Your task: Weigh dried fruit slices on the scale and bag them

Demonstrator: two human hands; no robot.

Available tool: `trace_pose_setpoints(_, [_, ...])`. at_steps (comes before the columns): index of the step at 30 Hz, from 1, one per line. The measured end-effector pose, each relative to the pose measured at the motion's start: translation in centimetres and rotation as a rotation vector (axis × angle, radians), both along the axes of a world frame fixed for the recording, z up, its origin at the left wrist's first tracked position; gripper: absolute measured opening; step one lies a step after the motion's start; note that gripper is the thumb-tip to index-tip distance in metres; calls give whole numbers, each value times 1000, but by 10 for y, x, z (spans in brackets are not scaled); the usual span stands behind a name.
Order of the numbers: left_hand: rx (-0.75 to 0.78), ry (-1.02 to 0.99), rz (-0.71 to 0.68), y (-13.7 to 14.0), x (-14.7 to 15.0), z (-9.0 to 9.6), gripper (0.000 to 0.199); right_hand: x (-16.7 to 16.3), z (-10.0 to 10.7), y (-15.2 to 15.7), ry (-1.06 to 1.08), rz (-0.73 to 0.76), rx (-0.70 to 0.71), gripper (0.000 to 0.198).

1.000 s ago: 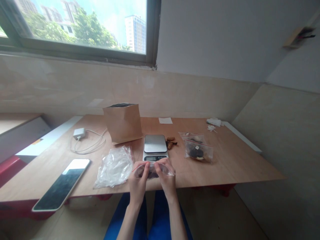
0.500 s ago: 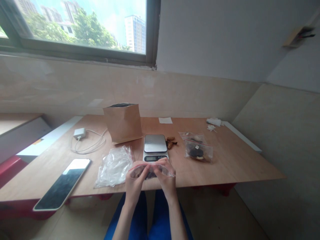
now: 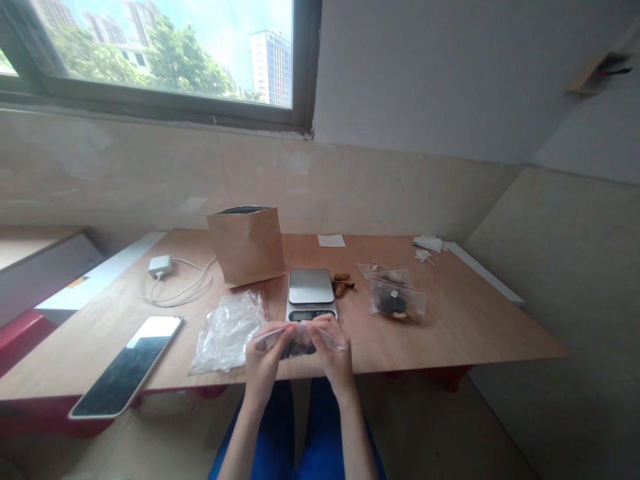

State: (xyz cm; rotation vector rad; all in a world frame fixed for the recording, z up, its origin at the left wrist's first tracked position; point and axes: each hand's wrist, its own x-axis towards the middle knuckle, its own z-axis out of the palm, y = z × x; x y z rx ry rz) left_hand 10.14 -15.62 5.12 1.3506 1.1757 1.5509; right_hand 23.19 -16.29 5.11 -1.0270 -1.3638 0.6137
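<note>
A clear zip bag point(image 3: 300, 348) with a red strip along its top and dark contents hangs between my hands at the table's front edge. My left hand point(image 3: 265, 360) pinches its top edge on the left, and my right hand point(image 3: 333, 353) pinches it on the right, thumbs near the middle. Just beyond the bag stands a kitchen scale point(image 3: 310, 288) with a bare metal plate; my fingers partly cover its front. Beside the scale lie a few brown dried pieces point(image 3: 342, 285). A stack of clear zip bags point(image 3: 230, 333) lies left of my left hand.
Filled zip bags point(image 3: 397, 303) lie to the right. A brown paper pouch point(image 3: 247, 247) stands open at the back left. A phone point(image 3: 127, 367) overhangs the front-left edge, near a white charger point(image 3: 160, 266) and cable. Tissue point(image 3: 427, 244) and a white paper point(image 3: 331, 241) lie behind.
My hands have moved slightly apart, the left one shifting a little left, with the zip bag's top edge stretched between them. Other things stay in place.
</note>
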Motion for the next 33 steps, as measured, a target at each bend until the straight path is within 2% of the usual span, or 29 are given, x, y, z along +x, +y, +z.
trace_pose_setpoints(4, [-61,-5,-73,3,-6,-3,28,6,4,-2,-15,33,-7,17])
trace_pose_setpoints(7, [-70,-21,-57,3,-7,-3,28,6,10,-5,24,47,-28,19])
trace_pose_setpoints(16, [79,121,37,1,11,5,23,-9,6,1,79,-117,27,20])
trace_pose_setpoints(21, [105,113,25,4,13,8,23,-9,8,3,132,-49,26,17])
trace_pose_setpoints(26, [106,94,-10,7,10,7,24,-5,9,4,107,20,28,12])
trace_pose_setpoints(33, [61,37,-168,4,10,7,22,-5,4,4,108,-85,40,13])
